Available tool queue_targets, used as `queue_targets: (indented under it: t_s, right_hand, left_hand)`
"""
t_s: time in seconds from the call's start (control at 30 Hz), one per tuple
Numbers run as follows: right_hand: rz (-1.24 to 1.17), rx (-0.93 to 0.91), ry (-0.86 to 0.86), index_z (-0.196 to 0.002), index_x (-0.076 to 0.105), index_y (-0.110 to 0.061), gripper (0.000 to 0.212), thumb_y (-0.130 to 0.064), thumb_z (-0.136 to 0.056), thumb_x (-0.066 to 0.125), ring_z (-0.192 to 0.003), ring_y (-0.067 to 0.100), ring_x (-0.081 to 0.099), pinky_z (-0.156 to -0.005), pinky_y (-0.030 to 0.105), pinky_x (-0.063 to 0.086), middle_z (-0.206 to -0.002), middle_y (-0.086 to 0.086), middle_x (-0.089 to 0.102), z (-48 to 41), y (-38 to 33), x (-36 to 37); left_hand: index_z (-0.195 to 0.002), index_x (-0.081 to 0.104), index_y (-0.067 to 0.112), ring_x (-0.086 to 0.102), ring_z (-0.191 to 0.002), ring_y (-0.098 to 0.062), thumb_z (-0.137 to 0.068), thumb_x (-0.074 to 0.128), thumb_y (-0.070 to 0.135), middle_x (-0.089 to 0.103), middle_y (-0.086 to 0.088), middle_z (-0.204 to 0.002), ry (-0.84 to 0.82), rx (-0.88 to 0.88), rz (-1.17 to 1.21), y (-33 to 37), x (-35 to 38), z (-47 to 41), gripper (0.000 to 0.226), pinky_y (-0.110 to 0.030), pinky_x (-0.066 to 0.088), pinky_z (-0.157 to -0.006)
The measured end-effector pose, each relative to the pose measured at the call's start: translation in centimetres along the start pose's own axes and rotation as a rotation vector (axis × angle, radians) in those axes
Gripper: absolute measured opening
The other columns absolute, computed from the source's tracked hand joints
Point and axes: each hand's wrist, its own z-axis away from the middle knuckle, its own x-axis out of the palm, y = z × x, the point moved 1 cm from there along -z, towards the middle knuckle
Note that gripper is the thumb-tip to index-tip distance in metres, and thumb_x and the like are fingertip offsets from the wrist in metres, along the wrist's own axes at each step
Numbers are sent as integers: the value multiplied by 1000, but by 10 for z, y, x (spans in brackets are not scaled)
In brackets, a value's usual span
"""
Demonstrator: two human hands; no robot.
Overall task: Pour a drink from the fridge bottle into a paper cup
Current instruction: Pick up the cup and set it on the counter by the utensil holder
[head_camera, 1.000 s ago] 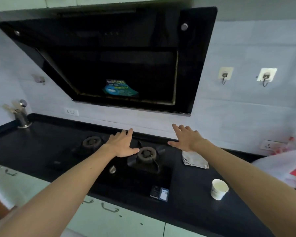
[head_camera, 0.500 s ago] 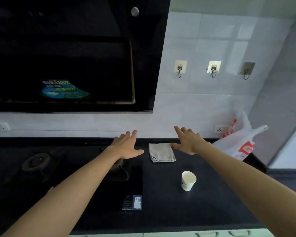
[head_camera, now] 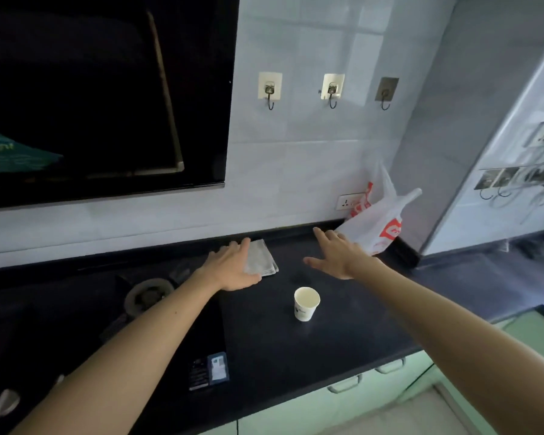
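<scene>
A white paper cup (head_camera: 306,303) stands upright and empty-looking on the black countertop (head_camera: 296,356), between my two forearms. My left hand (head_camera: 231,267) is stretched out flat, palm down, fingers apart, over the edge of a folded grey cloth (head_camera: 262,262) behind the cup. My right hand (head_camera: 338,257) is also spread flat with nothing in it, farther right, close to a white and red plastic bag (head_camera: 379,226). No bottle or fridge is in view.
A gas burner (head_camera: 148,293) sits to the left under the black range hood (head_camera: 104,95). A small dark card (head_camera: 209,370) lies near the counter's front edge. Three wall hooks (head_camera: 332,91) hang on the tiles; a wall socket (head_camera: 347,201) is behind the bag.
The view has swung to the right: the stove has slid left and the counter's right corner has come in. Both hands stay outstretched and empty, now over the cloth and near the bag.
</scene>
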Motion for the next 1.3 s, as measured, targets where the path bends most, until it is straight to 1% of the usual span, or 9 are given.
queue_targets:
  t_s: [0.07,0.17,0.23,0.43,0.6,0.77,0.97,1.1,1.3]
  right_hand:
    - [-6,24,-21,-157,3,-17,88,-64,-94,41,-140,34,33,-105,53,40,-155,12,30,1,10,6]
    - [-27,28,-48,-158,3,-18,87,-64,-95,41,-140,34,33,-107,53,39,-155,12,31,0,23,20]
    - [-35,26,-60,-157,3,-18,87,-64,-95,41,-141,34,32,-109,51,38,-155,12,32,-3,33,29]
    - [-71,25,-118,-157,3,-21,86,-64,-95,42,-143,33,29,-108,52,37,-158,10,26,-16,64,56]
    - [-89,-22,-151,-157,2,-22,85,-64,-95,42,-141,32,34,-106,52,40,-156,8,29,-29,87,82]
    - [-131,-96,-194,-157,1,-24,85,-63,-95,43,-137,31,38,-104,50,44,-154,7,32,-45,107,119]
    - [-292,-188,-257,-157,2,-24,84,-61,-95,46,-139,29,37,-107,48,41,-155,6,31,-57,116,167]
    - [-494,-251,-288,-157,5,-26,85,-53,-94,56,-139,26,37,-112,42,37,-156,3,28,-62,118,196]
    - [-662,-303,-252,-156,6,-35,90,-44,-91,66,-134,18,43,-109,36,40,-152,-2,30,-66,111,232]
  left_hand:
    - [-150,21,16,46,-131,-34,-85,61,58,41,-10,-148,-12,24,14,7,11,-9,88,-50,42,-102]
    - [-154,15,15,45,-135,-34,-86,60,61,37,-11,-153,-46,35,30,16,26,-22,94,-49,41,-104]
    - [-156,10,14,43,-137,-34,-87,59,61,36,-12,-153,-67,29,38,21,34,-31,97,-48,40,-106]
    - [-155,13,16,44,-136,-34,-88,60,59,38,-13,-150,-112,1,54,36,58,-49,92,-49,40,-107]
    - [-152,19,16,49,-131,-31,-89,62,57,43,-12,-144,-151,-53,146,52,83,-67,87,-45,45,-102]
    - [-155,13,19,43,-139,-30,-84,65,59,39,-13,-152,-181,-114,247,60,114,-82,98,-48,41,-109]
    - [-158,12,17,41,-141,-27,-87,65,57,36,-11,-154,-225,-221,326,65,158,-87,97,-49,37,-113]
    - [-158,12,21,37,-143,-25,-87,66,54,35,-9,-156,-232,-234,421,66,182,-86,95,-47,34,-116]
    - [-158,17,21,32,-145,-23,-88,70,43,34,-7,-156,-170,-208,515,71,205,-84,90,-40,31,-118]
